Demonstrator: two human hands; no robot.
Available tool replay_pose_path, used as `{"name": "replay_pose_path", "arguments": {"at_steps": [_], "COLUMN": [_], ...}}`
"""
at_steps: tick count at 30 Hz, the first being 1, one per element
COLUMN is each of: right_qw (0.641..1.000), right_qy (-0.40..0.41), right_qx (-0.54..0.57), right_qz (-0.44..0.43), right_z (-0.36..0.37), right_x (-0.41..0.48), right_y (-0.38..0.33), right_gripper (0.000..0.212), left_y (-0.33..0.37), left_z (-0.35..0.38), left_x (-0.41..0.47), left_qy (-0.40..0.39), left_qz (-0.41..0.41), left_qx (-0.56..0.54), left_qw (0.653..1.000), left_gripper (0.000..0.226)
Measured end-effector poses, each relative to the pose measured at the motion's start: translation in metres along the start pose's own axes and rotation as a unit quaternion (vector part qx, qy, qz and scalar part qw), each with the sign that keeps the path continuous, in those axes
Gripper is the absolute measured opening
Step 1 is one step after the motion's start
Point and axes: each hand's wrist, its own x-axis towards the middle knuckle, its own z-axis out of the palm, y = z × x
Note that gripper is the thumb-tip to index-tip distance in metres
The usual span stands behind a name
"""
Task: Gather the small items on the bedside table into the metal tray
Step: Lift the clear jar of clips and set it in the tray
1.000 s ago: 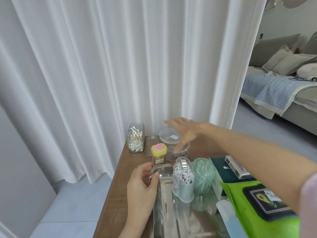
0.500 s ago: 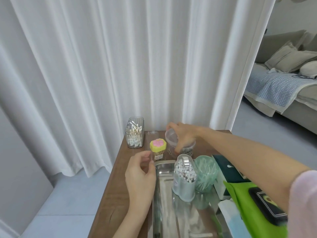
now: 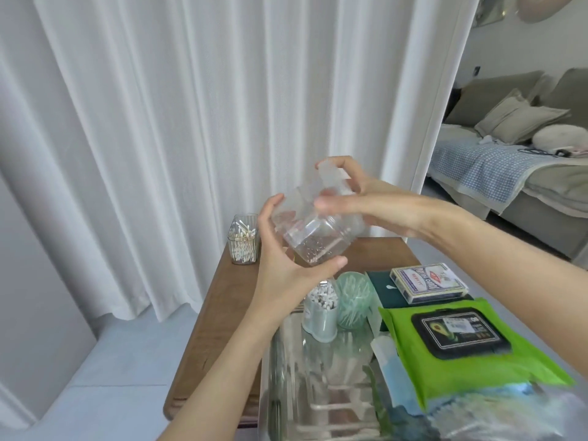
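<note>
A clear plastic jar [image 3: 313, 232] with small dark bits inside is held tilted in the air above the wooden bedside table [image 3: 216, 300]. My left hand [image 3: 283, 249] grips its lower side and base. My right hand [image 3: 359, 202] is closed over its lid end. The metal tray [image 3: 286, 377] lies on the table below, holding a pale container of white-tipped sticks [image 3: 319, 313] and a green tub of swabs [image 3: 353, 300]. The yellow-lidded bottle is hidden behind my left hand.
A clear box of cotton swabs [image 3: 243, 240] stands at the table's far left corner. A card deck [image 3: 428, 283], a dark green box [image 3: 386, 289] and a green wipes pack [image 3: 461, 342] lie right of the tray. White curtains hang behind; a sofa stands far right.
My right hand closed on the clear jar and lifted it off the table. My left hand left the tray's corner and rose to grip the jar from below.
</note>
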Motion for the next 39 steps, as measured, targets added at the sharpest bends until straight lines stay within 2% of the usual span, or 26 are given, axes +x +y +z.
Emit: {"name": "replay_pose_path", "arguments": {"at_steps": [2,5,7,8,10,12,17,19,20,22,24,28,31,33,39], "right_qw": [0.998,0.998,0.999,0.988,0.915,0.829,0.712,0.683,0.69,0.74,0.768,0.821,0.868,0.895,0.942], "right_qy": [-0.008,-0.002,0.012,0.017,0.008,-0.016,-0.007,-0.011,-0.017,-0.026,-0.021,-0.046,-0.071,-0.086,-0.122], "right_qx": [0.057,0.052,-0.041,-0.155,-0.401,-0.558,-0.701,-0.73,-0.723,-0.672,-0.639,-0.568,-0.49,-0.437,-0.313], "right_qz": [-0.007,-0.024,-0.011,0.003,0.029,0.028,0.029,0.033,0.026,0.011,-0.023,-0.044,-0.038,-0.034,-0.014], "right_z": [-0.006,-0.013,-0.015,-0.014,-0.01,0.0,0.005,0.007,0.01,0.016,0.018,0.014,0.009,0.005,-0.006], "right_x": [-0.014,-0.033,-0.041,-0.045,-0.049,-0.055,-0.064,-0.065,-0.066,-0.066,-0.068,-0.075,-0.077,-0.076,-0.069], "right_y": [0.001,-0.002,-0.003,-0.003,0.0,0.0,-0.004,-0.002,0.0,0.001,-0.002,-0.003,0.001,0.001,0.0], "right_gripper": [0.088,0.079,0.084,0.09,0.104,0.11,0.106,0.113,0.118,0.129,0.131,0.118,0.102,0.094,0.098], "left_y": [0.007,0.008,0.008,0.009,0.011,0.011,0.003,0.002,0.004,0.005,0.003,-0.003,-0.004,-0.003,-0.006], "left_z": [0.0,-0.002,-0.003,-0.004,-0.006,-0.005,-0.003,-0.001,0.003,0.012,0.02,0.016,0.013,0.012,0.011], "left_x": [-0.008,-0.018,-0.024,-0.027,-0.034,-0.044,-0.053,-0.051,-0.051,-0.052,-0.054,-0.058,-0.06,-0.059,-0.056], "left_qy": [-0.01,0.005,0.026,0.029,0.019,-0.004,0.044,0.035,0.016,-0.022,-0.043,-0.073,-0.112,-0.128,-0.135], "left_qz": [-0.019,-0.046,-0.058,-0.057,-0.046,-0.041,-0.083,-0.085,-0.084,-0.095,-0.126,-0.175,-0.174,-0.172,-0.182], "left_qx": [-0.059,-0.132,-0.166,-0.179,-0.163,-0.135,-0.216,-0.206,-0.188,-0.175,-0.216,-0.275,-0.297,-0.3,-0.304], "left_qw": [0.998,0.99,0.984,0.982,0.985,0.99,0.972,0.974,0.979,0.98,0.967,0.943,0.932,0.93,0.925], "left_gripper": [0.099,0.098,0.093,0.091,0.089,0.091,0.073,0.078,0.084,0.088,0.086,0.081,0.068,0.067,0.069]}}
